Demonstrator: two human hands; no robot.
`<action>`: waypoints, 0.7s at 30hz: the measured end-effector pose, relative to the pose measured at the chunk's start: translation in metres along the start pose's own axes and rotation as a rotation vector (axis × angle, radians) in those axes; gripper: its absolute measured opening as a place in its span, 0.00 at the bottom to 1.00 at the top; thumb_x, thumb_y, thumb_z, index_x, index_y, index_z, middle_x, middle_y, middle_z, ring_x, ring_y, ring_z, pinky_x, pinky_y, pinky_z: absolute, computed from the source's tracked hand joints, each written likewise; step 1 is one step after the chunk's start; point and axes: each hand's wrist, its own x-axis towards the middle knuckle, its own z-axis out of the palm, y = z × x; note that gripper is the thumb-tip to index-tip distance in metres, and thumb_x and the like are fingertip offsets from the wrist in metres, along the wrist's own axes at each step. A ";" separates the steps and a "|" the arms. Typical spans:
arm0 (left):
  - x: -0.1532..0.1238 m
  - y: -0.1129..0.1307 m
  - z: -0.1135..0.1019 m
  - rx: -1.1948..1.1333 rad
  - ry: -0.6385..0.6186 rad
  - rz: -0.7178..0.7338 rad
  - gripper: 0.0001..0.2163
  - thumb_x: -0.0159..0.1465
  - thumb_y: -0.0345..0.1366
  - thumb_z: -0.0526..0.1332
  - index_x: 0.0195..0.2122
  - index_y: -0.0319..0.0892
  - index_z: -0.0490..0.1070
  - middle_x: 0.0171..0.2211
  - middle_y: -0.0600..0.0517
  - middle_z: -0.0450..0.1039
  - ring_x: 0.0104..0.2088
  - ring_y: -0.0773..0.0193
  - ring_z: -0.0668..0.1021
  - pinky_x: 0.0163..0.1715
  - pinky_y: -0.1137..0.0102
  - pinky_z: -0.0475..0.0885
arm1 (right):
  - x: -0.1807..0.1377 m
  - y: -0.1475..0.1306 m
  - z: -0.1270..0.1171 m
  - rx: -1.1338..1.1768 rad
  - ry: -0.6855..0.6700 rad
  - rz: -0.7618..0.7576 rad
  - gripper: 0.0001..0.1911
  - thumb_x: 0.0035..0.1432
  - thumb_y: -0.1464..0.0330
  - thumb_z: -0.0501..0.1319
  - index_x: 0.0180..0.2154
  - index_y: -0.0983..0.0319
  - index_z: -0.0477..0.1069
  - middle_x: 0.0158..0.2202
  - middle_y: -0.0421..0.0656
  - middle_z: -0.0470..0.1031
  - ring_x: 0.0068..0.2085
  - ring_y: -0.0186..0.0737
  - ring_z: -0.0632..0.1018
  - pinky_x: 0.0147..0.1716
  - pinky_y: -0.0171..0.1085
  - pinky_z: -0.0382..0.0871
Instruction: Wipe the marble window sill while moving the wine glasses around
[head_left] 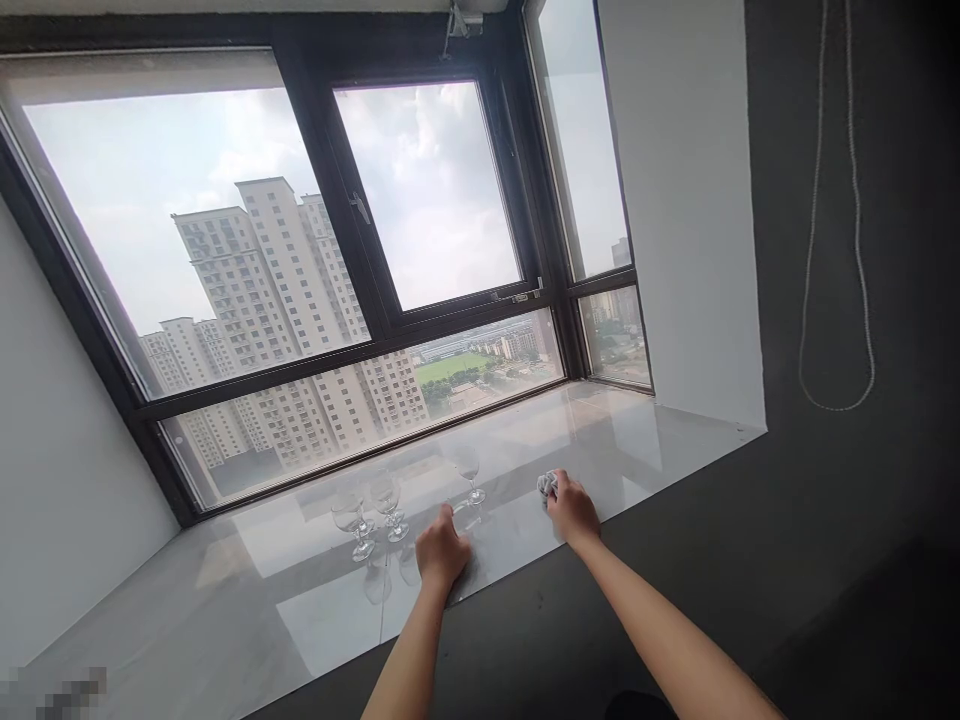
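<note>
My left hand (pixel 441 550) rests on the glossy marble window sill (pixel 225 590), fingers curled, close to a small wine glass (pixel 469 472) just beyond it; whether it holds anything is hidden. Two more clear wine glasses (pixel 354 522) (pixel 388 503) stand upright to its left. My right hand (pixel 573 508) lies on the sill further right, closed on a small grey cloth (pixel 547 484) bunched under the fingertips.
A large black-framed window (pixel 360 230) rises behind the sill, with tower blocks outside. A white wall (pixel 682 200) bounds the sill on the right, and a bead cord (pixel 832 250) hangs against the dark wall. The sill's front edge runs diagonally below my hands.
</note>
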 end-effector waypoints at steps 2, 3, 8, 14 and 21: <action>0.000 0.000 0.000 -0.010 0.001 -0.003 0.17 0.56 0.29 0.55 0.48 0.43 0.63 0.32 0.46 0.77 0.34 0.54 0.78 0.33 0.68 0.63 | 0.000 0.000 0.000 -0.002 -0.001 0.003 0.13 0.60 0.73 0.56 0.47 0.62 0.65 0.37 0.46 0.74 0.41 0.41 0.72 0.33 0.34 0.54; 0.000 0.000 0.000 -0.015 -0.001 -0.005 0.17 0.56 0.29 0.55 0.48 0.43 0.63 0.32 0.46 0.77 0.34 0.54 0.78 0.33 0.68 0.63 | 0.000 -0.001 0.000 -0.001 -0.001 0.004 0.13 0.60 0.73 0.56 0.47 0.62 0.65 0.37 0.46 0.74 0.41 0.42 0.72 0.33 0.34 0.54; 0.000 0.001 -0.001 -0.014 -0.012 -0.009 0.17 0.56 0.30 0.55 0.48 0.43 0.63 0.33 0.46 0.77 0.35 0.54 0.78 0.34 0.67 0.63 | 0.000 -0.001 0.000 0.003 -0.004 0.002 0.13 0.59 0.74 0.56 0.47 0.62 0.65 0.38 0.47 0.75 0.41 0.42 0.72 0.33 0.35 0.55; -0.001 0.002 -0.004 -0.003 -0.022 -0.015 0.16 0.57 0.30 0.55 0.48 0.43 0.63 0.32 0.46 0.77 0.35 0.54 0.79 0.33 0.68 0.64 | 0.001 0.000 0.000 0.009 -0.003 -0.001 0.13 0.60 0.73 0.55 0.47 0.62 0.65 0.39 0.46 0.75 0.42 0.42 0.72 0.34 0.34 0.55; -0.002 0.002 -0.005 0.008 -0.014 -0.015 0.16 0.56 0.29 0.55 0.47 0.43 0.63 0.32 0.45 0.77 0.34 0.53 0.79 0.32 0.68 0.64 | 0.000 0.001 0.001 0.015 0.002 -0.007 0.12 0.60 0.73 0.55 0.47 0.62 0.64 0.39 0.46 0.74 0.41 0.42 0.72 0.34 0.34 0.55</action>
